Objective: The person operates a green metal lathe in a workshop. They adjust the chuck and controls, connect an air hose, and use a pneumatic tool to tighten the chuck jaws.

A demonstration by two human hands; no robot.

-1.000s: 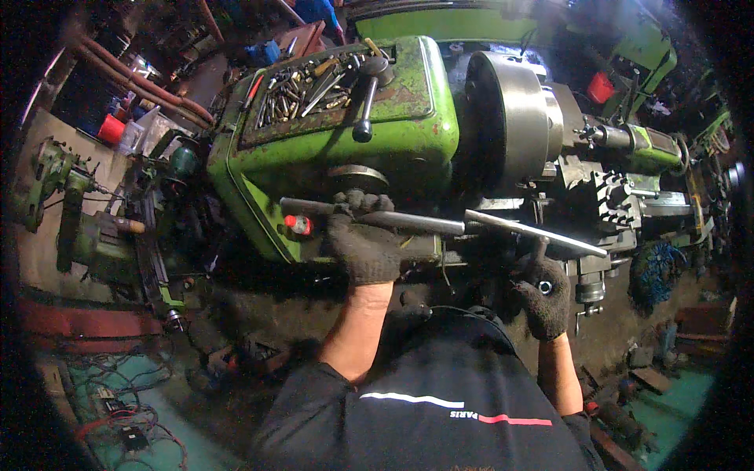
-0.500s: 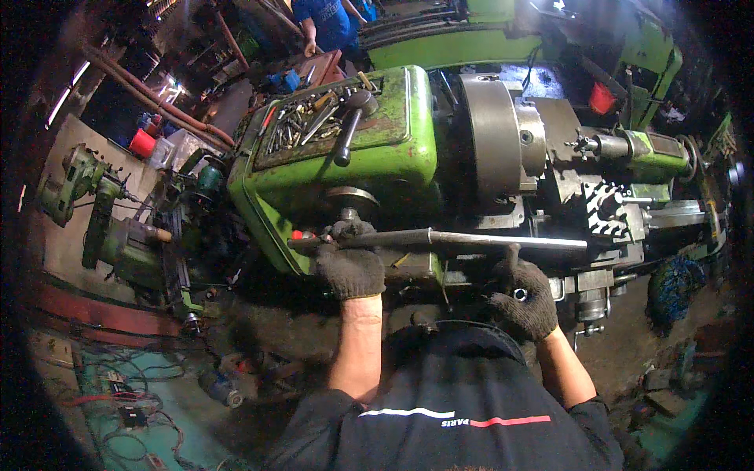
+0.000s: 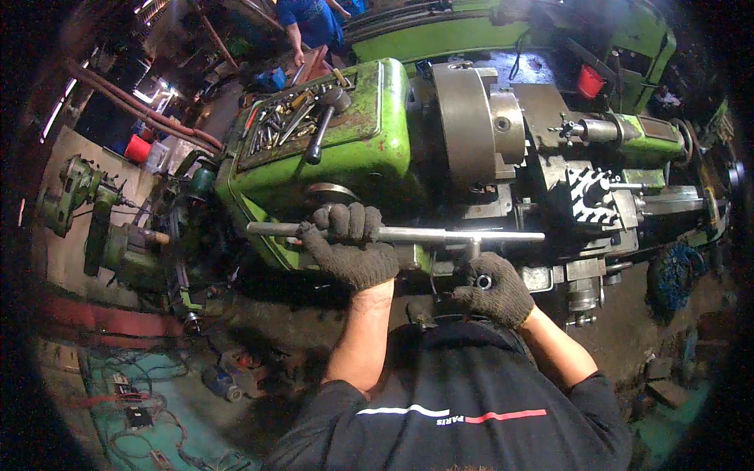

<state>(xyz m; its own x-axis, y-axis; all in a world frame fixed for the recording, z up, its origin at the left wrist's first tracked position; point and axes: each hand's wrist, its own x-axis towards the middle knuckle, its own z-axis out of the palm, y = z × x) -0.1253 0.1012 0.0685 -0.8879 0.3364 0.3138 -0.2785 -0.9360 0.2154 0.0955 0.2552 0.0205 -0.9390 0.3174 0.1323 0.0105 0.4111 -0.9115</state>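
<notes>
A long metal bar (image 3: 408, 234) lies crosswise in front of the green lathe, a thicker grey tube on its left part and a thinner bright rod on its right. My left hand (image 3: 349, 247), in a dark knitted glove, is wrapped round the tube. From the rod a short metal shank (image 3: 474, 249) runs down into my gloved right hand (image 3: 499, 290), which is closed round it. A round socket end (image 3: 484, 282) with a hole shows between those fingers; together they look like a T-handle socket wrench. The glove hides the rest of the shank.
The lathe's green headstock (image 3: 353, 157) carries several loose tools and a black-knobbed lever (image 3: 320, 133). Right of it are the large chuck (image 3: 471, 125), tool post (image 3: 594, 191) and tailstock (image 3: 648, 141). Another person (image 3: 310, 23) stands behind. Cables (image 3: 141, 385) lie at lower left.
The bar and both hands have shifted left. My left hand has turned, its fingers now over the tube. The shank below the rod shows more plainly. The view has shifted slightly.
</notes>
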